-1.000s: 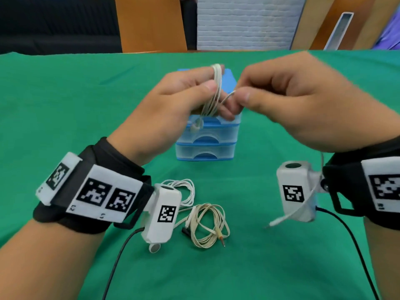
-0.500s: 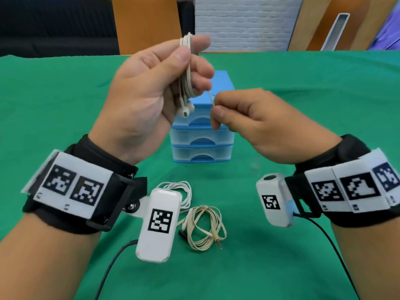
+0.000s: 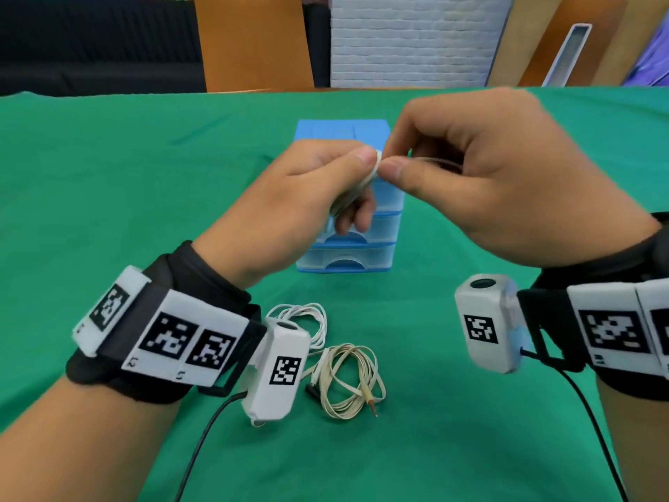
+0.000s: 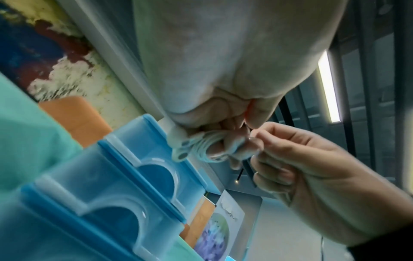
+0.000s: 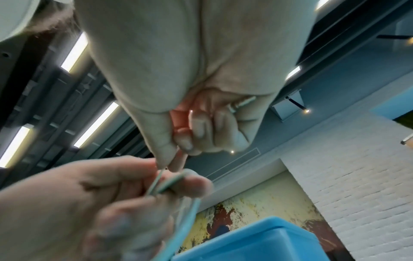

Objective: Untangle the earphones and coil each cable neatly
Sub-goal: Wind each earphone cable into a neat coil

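My left hand [image 3: 325, 182] holds a coiled bundle of white earphones [image 4: 201, 146] wound round its fingers, the two earbuds [image 4: 182, 150] hanging out of the coil. My right hand [image 3: 434, 164] pinches the free end of the same cable [image 5: 156, 181] between thumb and forefinger, right against the left fingertips; the metal plug [image 5: 242, 103] lies tucked in its palm. Both hands hover above the table in front of the drawer unit. On the cloth near me lie a cream earphone coil [image 3: 347, 382] and a white earphone coil [image 3: 307, 320], half hidden behind my left wrist camera.
A small blue three-drawer plastic unit [image 3: 362, 255] stands at the table's centre, just behind my hands. The green tablecloth [image 3: 108, 175] covers the whole table. Orange boards and a white brick wall stand beyond the far edge. Black cables trail from both wrist cameras.
My left hand has come down from its raised position to drawer height. My right hand has risen and closed in on the left fingertips, still pinching the cable end.
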Tool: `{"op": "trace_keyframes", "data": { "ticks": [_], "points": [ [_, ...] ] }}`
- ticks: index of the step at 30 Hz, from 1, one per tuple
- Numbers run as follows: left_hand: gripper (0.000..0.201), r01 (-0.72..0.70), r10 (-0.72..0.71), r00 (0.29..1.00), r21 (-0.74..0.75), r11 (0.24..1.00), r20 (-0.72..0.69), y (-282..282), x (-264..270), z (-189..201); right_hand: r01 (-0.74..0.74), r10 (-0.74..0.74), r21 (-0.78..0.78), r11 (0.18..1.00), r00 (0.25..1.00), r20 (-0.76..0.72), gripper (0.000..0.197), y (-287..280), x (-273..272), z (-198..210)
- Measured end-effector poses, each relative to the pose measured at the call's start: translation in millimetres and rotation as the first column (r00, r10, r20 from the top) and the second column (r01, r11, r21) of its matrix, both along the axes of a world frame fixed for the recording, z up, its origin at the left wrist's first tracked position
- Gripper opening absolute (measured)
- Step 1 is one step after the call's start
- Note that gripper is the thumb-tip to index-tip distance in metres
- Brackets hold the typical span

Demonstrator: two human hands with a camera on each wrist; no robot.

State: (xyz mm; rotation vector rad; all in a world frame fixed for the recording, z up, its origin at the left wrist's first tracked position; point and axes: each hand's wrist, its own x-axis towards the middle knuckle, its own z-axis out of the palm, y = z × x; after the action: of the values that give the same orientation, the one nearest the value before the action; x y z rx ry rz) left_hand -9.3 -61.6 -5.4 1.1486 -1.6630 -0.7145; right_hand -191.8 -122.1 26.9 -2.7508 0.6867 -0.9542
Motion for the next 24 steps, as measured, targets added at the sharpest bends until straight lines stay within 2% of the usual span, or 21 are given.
{"op": "trace_keyframes", "data": {
  "ticks": [3, 7, 11, 14, 16, 19, 24],
  "points": [
    [0.037, 0.045, -0.042, 0.997, 0.042, 0.998, -0.069, 0.0, 0.8, -0.1, -0.04, 0.03, 0.115, 0.993, 0.996, 0.081, 0.012, -4.2, 1.1, -6.5],
    [0.024, 0.094, -0.067, 0.964, 0.092, 0.991, -0.259, 2.2, 2.6, 1.2, -0.172, 0.125, 0.242, 0.955, 0.972, 0.199, 0.017, -8.7, 6.0, -13.4],
    [0.024, 0.132, -0.088, 0.953, 0.136, 0.982, -0.288, 0.9, 8.5, -4.7, -0.235, 0.152, 0.271, 0.934, 0.943, 0.294, 0.009, -16.4, 9.3, -21.0],
    [0.02, 0.107, -0.05, 0.938, 0.15, 0.983, -0.342, -2.8, 7.7, -11.2, -0.26, 0.152, 0.332, 0.907, 0.936, 0.319, 0.008, -23.8, 9.4, -28.7],
    [0.013, 0.039, 0.009, 0.925, 0.118, 0.992, -0.381, -6.3, 6.4, -15.5, -0.231, 0.113, 0.353, 0.907, 0.939, 0.324, 0.008, -27.3, 10.4, -32.4],
    [0.015, -0.096, 0.101, 0.925, 0.033, 0.995, -0.366, -10.8, 11.6, -17.9, -0.162, 0.032, 0.383, 0.909, 0.945, 0.325, 0.01, -30.4, 11.3, -34.8],
    [0.013, -0.123, 0.113, 0.974, -0.04, 0.992, -0.198, -8.4, 13.3, -15.5, -0.123, -0.023, 0.429, 0.895, 0.948, 0.319, 0.008, -28.5, 11.4, -33.8]
  ]
}}
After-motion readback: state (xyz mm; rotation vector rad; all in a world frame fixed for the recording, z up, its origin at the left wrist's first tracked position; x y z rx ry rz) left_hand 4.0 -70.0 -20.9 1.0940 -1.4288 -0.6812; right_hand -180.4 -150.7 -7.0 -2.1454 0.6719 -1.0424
